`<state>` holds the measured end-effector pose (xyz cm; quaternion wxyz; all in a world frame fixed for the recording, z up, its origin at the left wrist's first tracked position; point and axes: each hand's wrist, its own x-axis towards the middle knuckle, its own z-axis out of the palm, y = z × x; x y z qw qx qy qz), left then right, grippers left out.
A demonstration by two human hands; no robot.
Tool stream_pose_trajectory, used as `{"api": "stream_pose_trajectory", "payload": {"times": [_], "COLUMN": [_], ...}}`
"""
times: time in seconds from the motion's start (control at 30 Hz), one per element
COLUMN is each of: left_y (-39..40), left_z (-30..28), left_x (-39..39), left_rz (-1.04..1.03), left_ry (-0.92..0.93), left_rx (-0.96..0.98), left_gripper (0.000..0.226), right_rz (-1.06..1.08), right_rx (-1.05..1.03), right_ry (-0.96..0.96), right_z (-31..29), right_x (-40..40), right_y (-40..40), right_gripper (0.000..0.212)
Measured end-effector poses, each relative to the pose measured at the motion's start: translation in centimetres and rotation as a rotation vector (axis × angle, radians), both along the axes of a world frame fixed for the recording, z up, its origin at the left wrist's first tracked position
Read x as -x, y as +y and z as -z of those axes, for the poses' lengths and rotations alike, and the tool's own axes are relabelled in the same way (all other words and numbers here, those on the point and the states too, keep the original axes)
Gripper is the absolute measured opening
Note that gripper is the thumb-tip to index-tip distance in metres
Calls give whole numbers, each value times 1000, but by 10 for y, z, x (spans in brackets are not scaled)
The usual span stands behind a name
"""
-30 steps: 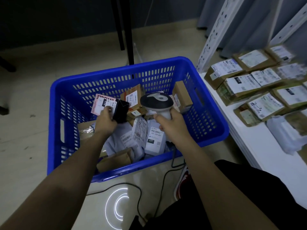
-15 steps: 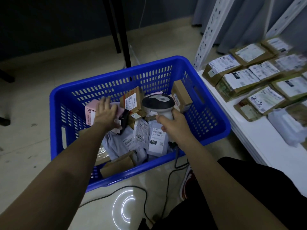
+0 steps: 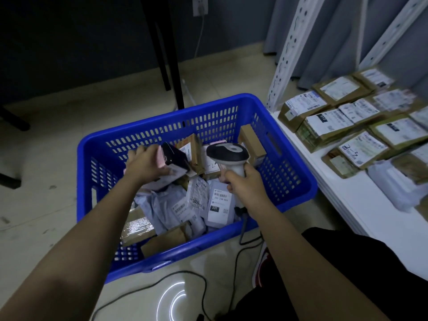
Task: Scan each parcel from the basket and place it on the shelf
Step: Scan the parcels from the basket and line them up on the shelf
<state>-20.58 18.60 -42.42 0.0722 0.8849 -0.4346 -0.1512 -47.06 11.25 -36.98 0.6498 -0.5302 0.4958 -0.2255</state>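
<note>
The left hand (image 3: 144, 165) is gripping a pink-and-black parcel (image 3: 170, 165) over the blue basket (image 3: 289, 181) — its label hidden; the right hand (image 3: 245, 184) is clasping the scanner (image 3: 228, 156), while shelf (image 3: 361, 205) parcels (image 3: 328, 121) are blurring.

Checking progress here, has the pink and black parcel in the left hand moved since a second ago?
Yes. The pink and black parcel, held in the left hand, has turned over and shifted toward the back wall of the blue basket.

A black cable (image 3: 148, 290) snakes over the pale floor (image 3: 46, 158), near dark table legs (image 3: 166, 49).
</note>
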Motion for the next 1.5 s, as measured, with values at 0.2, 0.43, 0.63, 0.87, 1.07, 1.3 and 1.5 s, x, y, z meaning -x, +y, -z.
{"api": "stream_pose_trajectory", "payload": {"times": [0.2,0.43,0.63,0.87,1.07,1.3,1.5], "left_y": [1,-32,-77,-108,-127,-148,-160], "left_z": [-57,-116,-165,-187,-191,-191,-193], "left_x": [46,120,215,307,353,378,395], "left_rz": [-281,-309,-164,196,268,201,228], "left_ry": [709,1108,1224,1291,1260,1208,1213], "left_rx": [578,717,781,631,552,455,412], "left_gripper": [49,46,62,71,65,64,57], "right_rz": [194,352,471,691,696,552,523], "right_rx": [21,198,342,367,516,320,290], "right_ry": [-127,-197,-150,-169,74,-17,-38], "right_z": [-17,-77,-130,-150,-157,-159,-171], "right_x": [10,47,111,208,276,324,348], "right_y": [3,-20,-53,-67,-60,-44,-31], "right_gripper": [31,30,47,49,50,11,24]}}
